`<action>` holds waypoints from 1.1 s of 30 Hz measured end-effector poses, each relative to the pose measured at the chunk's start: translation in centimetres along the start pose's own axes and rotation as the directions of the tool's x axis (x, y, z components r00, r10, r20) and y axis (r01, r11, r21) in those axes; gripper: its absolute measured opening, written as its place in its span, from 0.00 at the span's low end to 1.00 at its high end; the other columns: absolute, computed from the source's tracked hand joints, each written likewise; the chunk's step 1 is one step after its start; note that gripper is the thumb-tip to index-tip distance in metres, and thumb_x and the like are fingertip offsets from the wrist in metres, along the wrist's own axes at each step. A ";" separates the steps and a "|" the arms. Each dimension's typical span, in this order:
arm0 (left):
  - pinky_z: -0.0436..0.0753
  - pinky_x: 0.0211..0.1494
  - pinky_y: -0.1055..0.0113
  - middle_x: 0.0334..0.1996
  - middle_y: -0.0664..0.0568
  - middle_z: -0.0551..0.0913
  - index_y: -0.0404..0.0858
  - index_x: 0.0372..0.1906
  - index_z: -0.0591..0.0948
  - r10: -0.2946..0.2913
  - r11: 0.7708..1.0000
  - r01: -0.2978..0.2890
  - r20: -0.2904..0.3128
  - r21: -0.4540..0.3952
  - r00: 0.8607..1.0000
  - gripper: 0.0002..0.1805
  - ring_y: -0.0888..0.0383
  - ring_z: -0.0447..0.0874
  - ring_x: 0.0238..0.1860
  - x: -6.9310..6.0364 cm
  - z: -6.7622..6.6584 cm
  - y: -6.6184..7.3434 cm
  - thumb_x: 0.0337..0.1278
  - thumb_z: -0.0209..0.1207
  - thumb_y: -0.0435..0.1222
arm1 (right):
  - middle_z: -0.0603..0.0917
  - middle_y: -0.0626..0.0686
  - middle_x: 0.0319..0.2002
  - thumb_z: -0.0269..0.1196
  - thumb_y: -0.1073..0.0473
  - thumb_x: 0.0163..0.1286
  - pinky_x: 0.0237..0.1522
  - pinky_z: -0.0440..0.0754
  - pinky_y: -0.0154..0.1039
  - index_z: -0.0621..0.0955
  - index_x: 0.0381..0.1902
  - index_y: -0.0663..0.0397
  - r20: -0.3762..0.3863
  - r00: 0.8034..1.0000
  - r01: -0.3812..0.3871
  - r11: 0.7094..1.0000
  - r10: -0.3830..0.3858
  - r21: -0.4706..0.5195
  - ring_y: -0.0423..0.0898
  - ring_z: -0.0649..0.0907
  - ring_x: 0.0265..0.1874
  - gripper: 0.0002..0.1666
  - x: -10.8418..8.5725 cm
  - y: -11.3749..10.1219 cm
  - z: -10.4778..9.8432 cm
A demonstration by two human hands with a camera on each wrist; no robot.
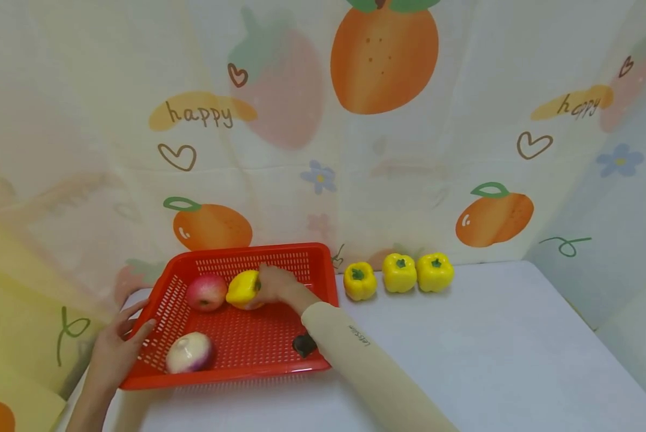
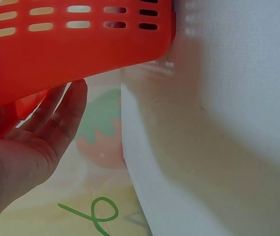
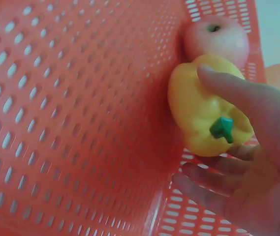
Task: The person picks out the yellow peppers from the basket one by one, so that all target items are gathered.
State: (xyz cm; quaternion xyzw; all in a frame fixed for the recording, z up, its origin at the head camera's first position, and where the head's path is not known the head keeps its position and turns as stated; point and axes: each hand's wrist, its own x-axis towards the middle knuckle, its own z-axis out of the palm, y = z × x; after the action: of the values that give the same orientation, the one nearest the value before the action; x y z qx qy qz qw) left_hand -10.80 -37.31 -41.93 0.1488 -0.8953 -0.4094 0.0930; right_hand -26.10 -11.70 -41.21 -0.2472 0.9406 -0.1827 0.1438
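A red plastic basket with slotted walls stands on the table. My left hand holds its left rim, the thumb over the edge and the fingers outside; the left wrist view shows those fingers beside the red wall. Inside the basket, my right hand grips a yellow bell pepper, thumb on its side and its green stem facing the palm. A red apple lies against the pepper. Near the front left corner rests a round white-and-purple vegetable. A dark thing is partly hidden by the right forearm.
To the right of the basket, three yellow bell peppers stand in a row along the back of the white table. A fruit-patterned cloth hangs right behind the table.
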 end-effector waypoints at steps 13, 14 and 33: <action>0.80 0.29 0.69 0.53 0.24 0.76 0.34 0.72 0.64 0.002 1.000 -0.002 0.009 -0.001 1.000 0.31 0.69 0.78 0.29 0.2 0.2 -0.1 0.71 0.54 0.43 | 0.76 0.47 0.57 0.77 0.47 0.52 0.57 0.75 0.37 0.70 0.68 0.46 -0.058 0.997 0.043 0.999 -0.044 -0.012 0.42 0.76 0.51 0.47 -1.0 -0.6 -1.3; 0.80 0.29 0.69 0.53 0.24 0.76 0.34 0.72 0.64 -0.001 1.000 0.001 0.007 0.001 1.000 0.31 0.69 0.77 0.30 0.2 0.1 -0.2 0.71 0.54 0.43 | 0.76 0.47 0.57 0.77 0.48 0.52 0.56 0.75 0.37 0.70 0.67 0.46 -0.053 0.998 0.044 0.999 -0.044 -0.013 0.42 0.76 0.50 0.46 -1.1 -0.6 -1.5; 0.80 0.29 0.69 0.54 0.25 0.76 0.35 0.72 0.64 -0.041 0.999 0.041 -0.002 -0.004 0.999 0.32 0.71 0.76 0.29 0.2 0.2 0.0 0.71 0.54 0.45 | 0.76 0.45 0.56 0.76 0.45 0.53 0.50 0.75 0.32 0.71 0.69 0.46 -0.063 0.989 0.132 0.989 -0.136 -0.072 0.40 0.75 0.48 0.46 -3.2 -1.1 -4.6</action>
State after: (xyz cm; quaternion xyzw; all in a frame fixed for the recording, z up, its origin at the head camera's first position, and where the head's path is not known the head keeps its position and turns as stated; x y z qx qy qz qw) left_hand -11.06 -37.28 -42.07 0.1673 -0.8912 -0.4127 0.0857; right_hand -24.58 -9.69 -36.04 -0.3084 0.9318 -0.1685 0.0909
